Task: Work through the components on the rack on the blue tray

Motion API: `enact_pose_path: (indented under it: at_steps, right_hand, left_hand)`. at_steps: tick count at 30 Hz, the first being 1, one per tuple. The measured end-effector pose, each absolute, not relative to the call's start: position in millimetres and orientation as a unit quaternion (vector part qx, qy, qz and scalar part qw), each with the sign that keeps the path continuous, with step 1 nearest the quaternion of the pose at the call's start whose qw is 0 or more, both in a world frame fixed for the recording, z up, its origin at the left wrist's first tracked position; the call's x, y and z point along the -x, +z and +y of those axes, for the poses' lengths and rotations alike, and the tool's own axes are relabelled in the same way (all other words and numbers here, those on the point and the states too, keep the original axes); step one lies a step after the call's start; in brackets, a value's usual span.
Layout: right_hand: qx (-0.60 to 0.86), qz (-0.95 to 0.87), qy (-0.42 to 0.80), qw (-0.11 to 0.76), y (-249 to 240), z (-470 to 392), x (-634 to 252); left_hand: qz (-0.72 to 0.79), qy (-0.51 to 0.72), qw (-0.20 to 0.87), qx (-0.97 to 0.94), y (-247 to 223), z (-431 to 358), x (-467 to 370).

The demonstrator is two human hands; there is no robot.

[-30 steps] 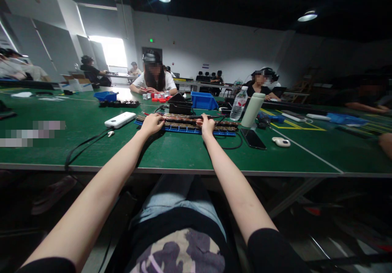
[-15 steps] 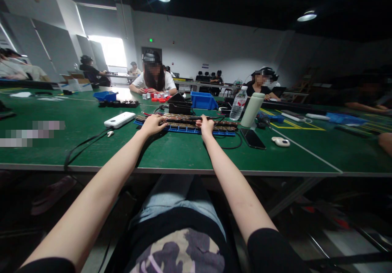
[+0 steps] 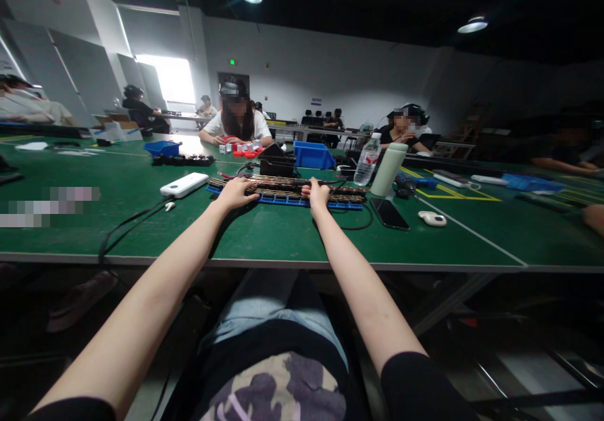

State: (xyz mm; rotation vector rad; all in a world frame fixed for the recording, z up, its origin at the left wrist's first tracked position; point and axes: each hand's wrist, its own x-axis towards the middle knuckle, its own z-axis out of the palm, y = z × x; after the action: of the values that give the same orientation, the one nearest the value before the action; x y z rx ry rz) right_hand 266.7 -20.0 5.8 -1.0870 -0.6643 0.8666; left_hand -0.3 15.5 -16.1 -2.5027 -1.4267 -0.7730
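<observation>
On the green table lies a long blue rack (image 3: 304, 202) carrying rows of thin copper-coloured and dark strands; their exact kind is too small to tell. My left hand (image 3: 236, 194) rests over the rack's left part, thumb stretched out to the right and fingers bent over the strands. Toward the right part, my right hand (image 3: 318, 194) is closed, fingers curled and thumb up, around a slim black tool mostly hidden by the hand. Close by, a black cable (image 3: 361, 226) loops onto the table. Behind the rack stands a black box-like device (image 3: 277, 164).
Right of the rack are a pale green bottle (image 3: 389, 168), a clear water bottle (image 3: 367, 162), a phone (image 3: 389, 213) and an earbud case (image 3: 432, 218). A white power bank (image 3: 184, 185) lies left. Behind are a blue bin (image 3: 313, 155) and a person (image 3: 257, 122) handling red parts.
My hands stay almost in place; the left thumb shifts very slightly. At the back right, a person's hand has risen toward the face.
</observation>
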Motion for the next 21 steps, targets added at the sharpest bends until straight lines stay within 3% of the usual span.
enact_pose_path:
  at_steps: [21]
  right_hand:
    - [0.496,-0.305,0.38,0.719,2.8,-18.2,-267.3]
  left_hand:
    - [-0.479,-0.245,0.072,0.84,-18.6,19.5,3.0]
